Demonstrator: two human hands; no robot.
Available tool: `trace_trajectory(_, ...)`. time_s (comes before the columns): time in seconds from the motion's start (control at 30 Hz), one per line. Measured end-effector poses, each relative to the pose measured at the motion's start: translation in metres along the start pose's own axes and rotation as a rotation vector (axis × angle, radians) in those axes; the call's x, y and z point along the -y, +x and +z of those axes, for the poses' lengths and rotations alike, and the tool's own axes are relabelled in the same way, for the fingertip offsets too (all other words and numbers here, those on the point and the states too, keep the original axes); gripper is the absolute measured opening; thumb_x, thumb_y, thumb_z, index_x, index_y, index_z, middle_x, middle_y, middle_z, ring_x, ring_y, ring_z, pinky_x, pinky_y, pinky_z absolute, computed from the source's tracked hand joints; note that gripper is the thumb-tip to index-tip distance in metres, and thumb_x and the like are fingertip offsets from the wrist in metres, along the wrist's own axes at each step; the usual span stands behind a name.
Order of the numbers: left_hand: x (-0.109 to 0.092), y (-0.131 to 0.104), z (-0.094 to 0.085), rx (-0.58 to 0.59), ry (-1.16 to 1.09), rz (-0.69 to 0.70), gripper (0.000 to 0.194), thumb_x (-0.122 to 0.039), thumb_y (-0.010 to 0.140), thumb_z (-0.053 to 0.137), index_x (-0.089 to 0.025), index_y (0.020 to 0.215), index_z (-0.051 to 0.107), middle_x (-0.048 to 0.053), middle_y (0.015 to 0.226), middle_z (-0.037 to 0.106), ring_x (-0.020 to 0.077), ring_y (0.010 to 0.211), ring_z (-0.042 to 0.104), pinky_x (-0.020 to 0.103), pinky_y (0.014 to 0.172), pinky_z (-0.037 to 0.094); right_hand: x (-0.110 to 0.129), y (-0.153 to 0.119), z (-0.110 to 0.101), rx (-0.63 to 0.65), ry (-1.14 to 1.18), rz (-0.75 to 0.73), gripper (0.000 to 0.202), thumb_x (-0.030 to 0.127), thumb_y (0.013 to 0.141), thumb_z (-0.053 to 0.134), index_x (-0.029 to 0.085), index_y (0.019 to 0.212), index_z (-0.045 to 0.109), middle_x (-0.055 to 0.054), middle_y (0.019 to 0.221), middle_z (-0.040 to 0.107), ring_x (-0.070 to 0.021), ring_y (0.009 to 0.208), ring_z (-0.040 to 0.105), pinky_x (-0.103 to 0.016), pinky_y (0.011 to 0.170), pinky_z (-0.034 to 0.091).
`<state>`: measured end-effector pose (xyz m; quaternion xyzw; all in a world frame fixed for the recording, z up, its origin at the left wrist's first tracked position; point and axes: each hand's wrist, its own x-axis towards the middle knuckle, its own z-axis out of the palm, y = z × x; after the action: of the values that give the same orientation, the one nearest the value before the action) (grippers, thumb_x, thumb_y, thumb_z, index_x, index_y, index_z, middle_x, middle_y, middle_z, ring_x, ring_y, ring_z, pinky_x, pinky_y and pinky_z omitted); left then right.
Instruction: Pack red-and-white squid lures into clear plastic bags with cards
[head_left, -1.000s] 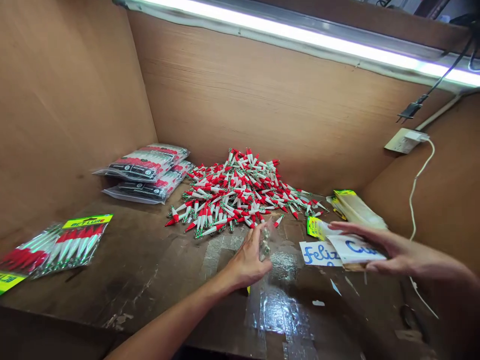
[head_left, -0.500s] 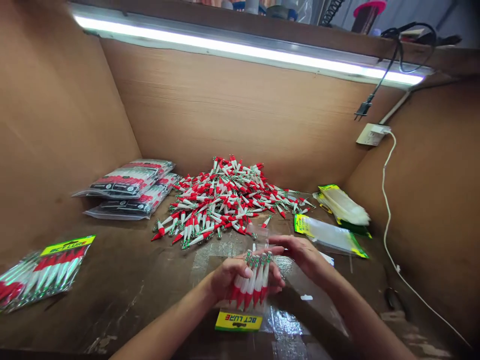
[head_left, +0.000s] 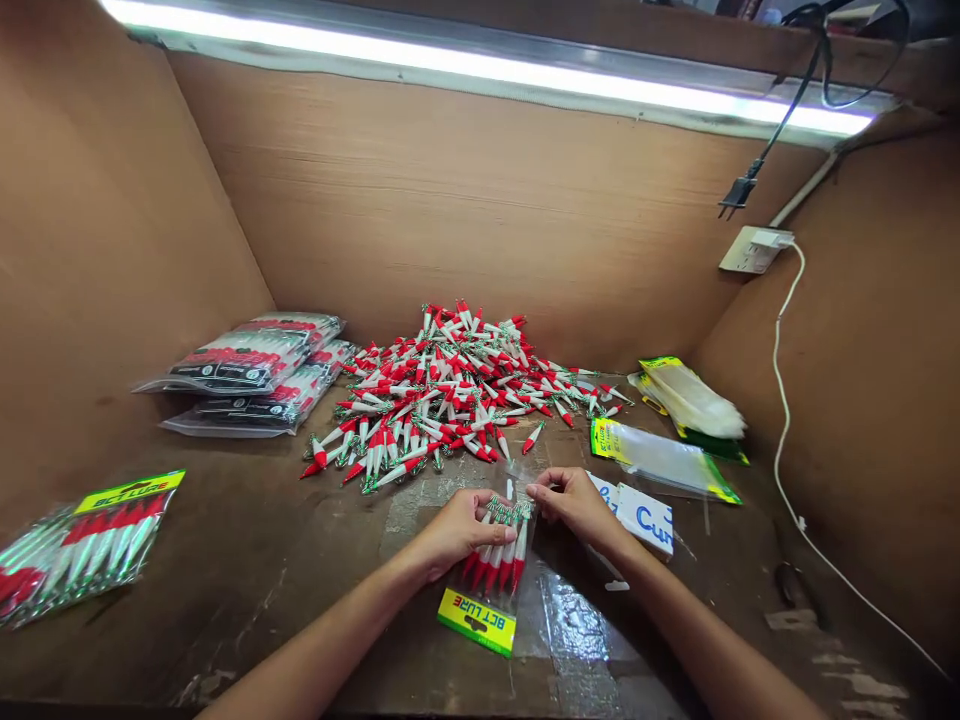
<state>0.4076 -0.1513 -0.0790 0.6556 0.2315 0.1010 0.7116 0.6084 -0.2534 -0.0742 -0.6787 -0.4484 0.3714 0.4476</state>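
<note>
My left hand (head_left: 469, 528) is closed round a clear bag of lures (head_left: 499, 565), thumb across the front. Several red-and-white lures lie side by side inside, red ends toward me, green hooks away from me. The bag's yellow header (head_left: 477, 622) reads BCT LURE upside down and points toward me. My right hand (head_left: 574, 500) pinches the clear film at the bag's far end, beside the hooks. Beyond both hands rises a big pile of loose red-and-white lures (head_left: 450, 390).
Filled packs (head_left: 255, 360) are stacked at the back left. Filled yellow-header bags (head_left: 112, 530) lie at the left. Unfilled bags (head_left: 660, 460) lie at the right, near a white box (head_left: 646, 520) with blue writing. A white cable (head_left: 781, 390) runs down the right wall.
My right hand has closed from spread fingers to a pinch on the bag's far end. The header has turned slightly, and more of the white box shows. The view has shifted a little.
</note>
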Motion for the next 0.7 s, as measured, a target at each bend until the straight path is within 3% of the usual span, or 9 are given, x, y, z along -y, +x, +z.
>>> trace_trajectory(0.1,-0.006,-0.005,-0.002,-0.121,0.15,0.062,0.08,-0.025,0.07,0.082,-0.021,0.142,0.048,0.007,0.111,0.067,0.0263,0.099,0.065,0.042,0.09,0.05,-0.006,-0.001,-0.002,0.035,-0.176,-0.01,0.03,0.044,0.084,0.068,0.016,0.077,0.069,0.0,0.061,0.063,-0.0148,0.056,0.057,-0.025,0.055,0.043)
trace_trajectory(0.2,-0.012,-0.022,-0.001,-0.311,0.65,0.248,0.077,-0.017,0.076,0.073,-0.029,0.146,0.045,0.009,0.134,0.056,0.0314,0.125,0.052,0.05,0.106,0.04,-0.004,-0.005,-0.005,-0.018,-0.368,-0.132,0.02,0.03,0.08,0.071,0.017,0.095,0.073,-0.004,0.085,0.07,-0.0182,0.075,0.062,-0.029,0.069,0.048)
trace_trajectory(0.27,-0.01,-0.039,0.003,-0.303,0.969,0.331,0.059,-0.018,0.085,0.066,-0.03,0.141,0.051,0.009,0.137,0.056,0.0309,0.128,0.051,0.051,0.108,0.041,0.001,-0.008,-0.007,-0.142,-0.413,-0.236,0.035,0.024,0.082,0.069,0.02,0.117,0.068,-0.006,0.103,0.068,-0.0191,0.083,0.062,-0.032,0.077,0.049)
trace_trajectory(0.33,0.0,-0.055,0.011,-0.218,1.126,0.359,0.057,-0.028,0.092,0.063,-0.028,0.147,0.045,0.01,0.146,0.053,0.0306,0.134,0.049,0.05,0.111,0.041,0.006,-0.011,-0.009,-0.199,-0.419,-0.315,0.031,0.022,0.089,0.062,0.022,0.119,0.067,-0.008,0.107,0.066,-0.0195,0.086,0.063,-0.033,0.08,0.049)
trace_trajectory(0.43,0.021,-0.072,0.024,-0.193,1.273,0.361,0.08,-0.046,0.091,0.065,-0.027,0.158,0.026,0.012,0.163,0.031,0.0361,0.147,0.033,0.055,0.114,0.037,0.009,-0.011,-0.01,-0.033,-0.413,-0.353,0.019,0.025,0.095,0.056,0.022,0.103,0.073,-0.007,0.097,0.069,-0.0208,0.089,0.065,-0.033,0.083,0.049)
trace_trajectory(0.53,0.036,-0.078,0.031,-0.221,1.321,0.324,0.086,-0.051,0.092,0.062,-0.028,0.161,0.016,0.01,0.167,0.02,0.0374,0.15,0.025,0.058,0.115,0.036,0.007,-0.008,-0.009,0.171,-0.427,-0.3,0.018,0.028,0.095,0.059,0.022,0.099,0.075,-0.006,0.094,0.072,-0.0209,0.087,0.066,-0.033,0.081,0.049)
trace_trajectory(0.7,0.035,-0.079,0.032,-0.208,1.338,0.283,0.09,-0.055,0.092,0.059,-0.028,0.162,0.009,0.008,0.168,0.013,0.0372,0.152,0.018,0.059,0.117,0.032,0.004,-0.005,-0.008,0.203,-0.429,-0.29,0.02,0.032,0.098,0.057,0.02,0.094,0.072,-0.004,0.091,0.07,-0.0191,0.084,0.063,-0.03,0.078,0.046)
